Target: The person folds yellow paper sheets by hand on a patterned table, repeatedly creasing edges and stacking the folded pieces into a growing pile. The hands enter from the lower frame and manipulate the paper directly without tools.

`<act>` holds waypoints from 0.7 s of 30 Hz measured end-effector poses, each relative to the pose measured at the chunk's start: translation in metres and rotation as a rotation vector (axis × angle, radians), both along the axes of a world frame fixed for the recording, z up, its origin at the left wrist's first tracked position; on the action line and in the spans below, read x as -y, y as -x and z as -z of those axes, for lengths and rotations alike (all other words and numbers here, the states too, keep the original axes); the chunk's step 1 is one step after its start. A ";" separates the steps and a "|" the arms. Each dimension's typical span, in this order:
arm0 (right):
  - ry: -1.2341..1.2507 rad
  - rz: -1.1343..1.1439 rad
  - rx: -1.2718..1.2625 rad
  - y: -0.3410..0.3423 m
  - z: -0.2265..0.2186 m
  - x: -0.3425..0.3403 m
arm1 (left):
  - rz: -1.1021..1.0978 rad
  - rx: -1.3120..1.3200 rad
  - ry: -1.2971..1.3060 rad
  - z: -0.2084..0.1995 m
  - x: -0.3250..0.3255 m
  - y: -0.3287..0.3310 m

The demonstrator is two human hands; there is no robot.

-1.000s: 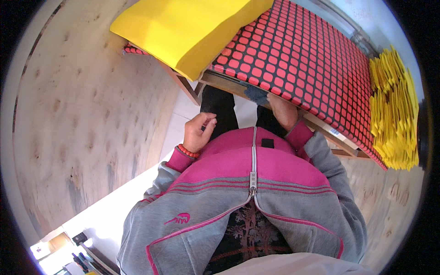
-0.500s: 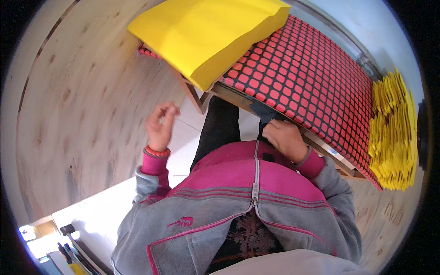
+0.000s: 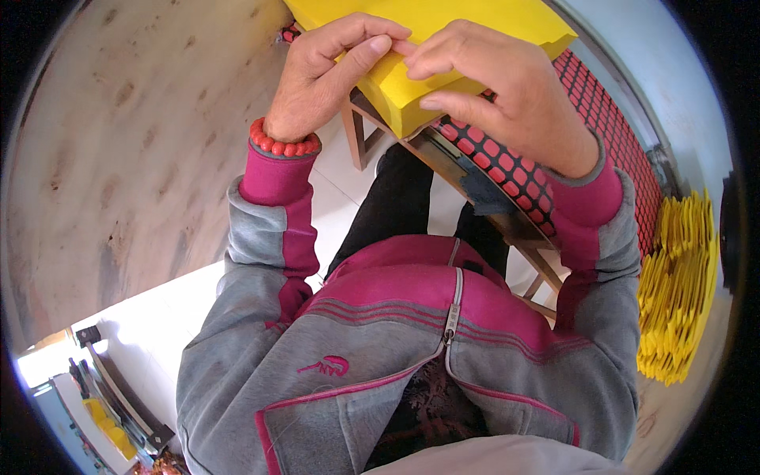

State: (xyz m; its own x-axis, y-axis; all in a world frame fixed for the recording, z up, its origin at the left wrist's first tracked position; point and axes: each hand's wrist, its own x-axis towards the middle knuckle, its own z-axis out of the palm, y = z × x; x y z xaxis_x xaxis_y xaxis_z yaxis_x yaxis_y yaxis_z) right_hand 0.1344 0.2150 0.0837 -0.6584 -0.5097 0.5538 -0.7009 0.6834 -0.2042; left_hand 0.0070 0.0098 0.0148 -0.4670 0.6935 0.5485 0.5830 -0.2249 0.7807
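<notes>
Both of my hands are raised over the yellow sheet material [image 3: 405, 111], which lies on a table with a red-and-black patterned cover [image 3: 609, 119]. My left hand [image 3: 324, 75], with a red bead bracelet [image 3: 283, 146] at its wrist, has thumb and forefinger pressed together. Whatever may be between them is too small to make out. My right hand [image 3: 511, 83] comes over from the other side, its bent fingers close to the left fingertips and its thumb apart from them. Nothing shows between that thumb and the fingers.
A bundle of folded yellow pieces [image 3: 677, 293] stands at the right end of the table. A large pale wooden panel [image 3: 134, 174] fills the left side. Dark blue cloth [image 3: 484, 195] hangs at the table's front edge. A rack with dark and yellow things [image 3: 111, 419] shows at lower left.
Both hands have moved up and come together over the yellow sheet. The right hand has left the table's front edge near my waist. The camera's view has shifted.
</notes>
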 end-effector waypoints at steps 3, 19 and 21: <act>-0.003 -0.072 0.046 0.016 0.004 -0.006 | 0.010 0.066 -0.095 0.008 -0.001 0.007; -0.037 0.036 0.053 0.014 0.019 -0.002 | -0.027 0.049 -0.117 0.018 0.004 0.012; -0.039 0.015 0.040 0.012 0.020 -0.002 | -0.006 0.063 -0.147 0.020 0.005 0.013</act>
